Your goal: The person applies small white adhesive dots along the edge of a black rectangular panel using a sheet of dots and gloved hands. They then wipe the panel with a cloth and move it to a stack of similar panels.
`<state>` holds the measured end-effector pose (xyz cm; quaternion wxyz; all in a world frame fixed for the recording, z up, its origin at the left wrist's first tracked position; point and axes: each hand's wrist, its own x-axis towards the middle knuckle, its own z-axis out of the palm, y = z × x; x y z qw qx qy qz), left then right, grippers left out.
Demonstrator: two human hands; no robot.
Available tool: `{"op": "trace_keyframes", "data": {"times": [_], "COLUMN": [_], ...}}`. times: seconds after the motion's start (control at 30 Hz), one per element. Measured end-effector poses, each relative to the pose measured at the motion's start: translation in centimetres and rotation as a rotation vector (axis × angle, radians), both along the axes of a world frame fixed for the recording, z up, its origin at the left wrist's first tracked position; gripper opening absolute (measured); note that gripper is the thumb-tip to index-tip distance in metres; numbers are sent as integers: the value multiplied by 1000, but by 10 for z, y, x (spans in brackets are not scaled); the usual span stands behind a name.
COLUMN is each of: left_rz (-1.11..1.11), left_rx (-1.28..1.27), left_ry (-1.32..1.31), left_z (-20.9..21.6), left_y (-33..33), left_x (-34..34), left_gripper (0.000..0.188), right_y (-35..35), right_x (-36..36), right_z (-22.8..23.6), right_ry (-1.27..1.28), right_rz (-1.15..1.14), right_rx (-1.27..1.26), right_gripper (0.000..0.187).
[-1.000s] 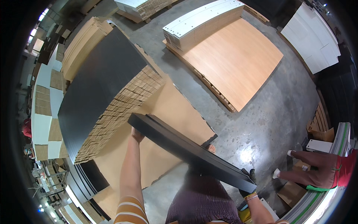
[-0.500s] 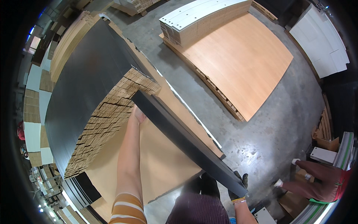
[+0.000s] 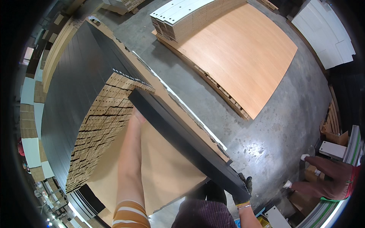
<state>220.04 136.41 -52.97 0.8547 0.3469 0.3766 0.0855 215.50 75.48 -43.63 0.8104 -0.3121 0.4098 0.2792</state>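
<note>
I hold a long black board edge-up across my front. My left hand grips its far end, right against the tall stack of black-topped boards whose tan cut ends face me. My right hand, in a dark glove with a yellow cuff, grips the near end by my waist. The board slopes down from the stack's corner toward my right hip. A light brown sheet lies on a low stack beneath it.
A wide wood-coloured panel rests on a pallet across the grey concrete floor. White boards are piled at its far end. Another person's hand in a red sleeve reaches over small items at the right edge.
The black board has travelled up and left with both my hands. Its far end now meets the corner of the tall stack. The other person's hand has shifted slightly.
</note>
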Motion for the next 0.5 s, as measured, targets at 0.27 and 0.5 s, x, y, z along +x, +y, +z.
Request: {"op": "trace_keyframes", "data": {"times": [0.27, 0.5], "left_rz": [203, 221], "left_rx": [-95, -109], "left_ry": [-213, -252], "left_z": [13, 10], "left_y": [-91, -106], "left_x": [0, 4], "left_gripper": [51, 51], "right_y": [15, 8], "right_x": [0, -2], "right_z": [9, 3], "right_ry": [34, 45], "right_rz": [-72, -89], "right_rx": [-25, 19], "right_gripper": [61, 55]}}
